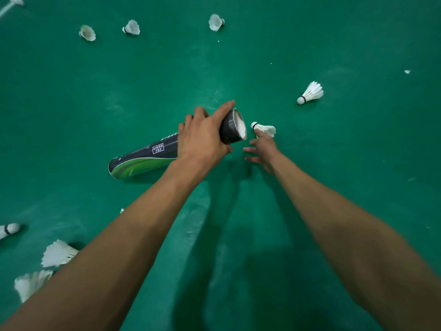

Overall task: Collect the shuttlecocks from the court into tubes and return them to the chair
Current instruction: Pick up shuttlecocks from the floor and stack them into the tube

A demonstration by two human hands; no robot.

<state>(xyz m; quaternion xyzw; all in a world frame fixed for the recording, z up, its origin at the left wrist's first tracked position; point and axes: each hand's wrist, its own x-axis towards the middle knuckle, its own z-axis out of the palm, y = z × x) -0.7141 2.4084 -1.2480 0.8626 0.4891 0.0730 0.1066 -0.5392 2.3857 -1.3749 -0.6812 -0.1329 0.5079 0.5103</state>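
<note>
My left hand [202, 137] grips a black and green shuttlecock tube [143, 158] near its open end, which points right and shows white feathers inside. Just right of that opening, my right hand [261, 149] pinches a white shuttlecock [265, 129] by its feathers, cork toward the tube mouth. The other fingers of the right hand are spread. Another shuttlecock [310, 93] lies on the green floor farther right.
Several loose shuttlecocks lie scattered: three at the top [216, 22] [131, 27] [87, 32], and others at the lower left [58, 253] [31, 283] [9, 229]. A white court line [6, 8] crosses the top left corner. Small feather bits dot the floor.
</note>
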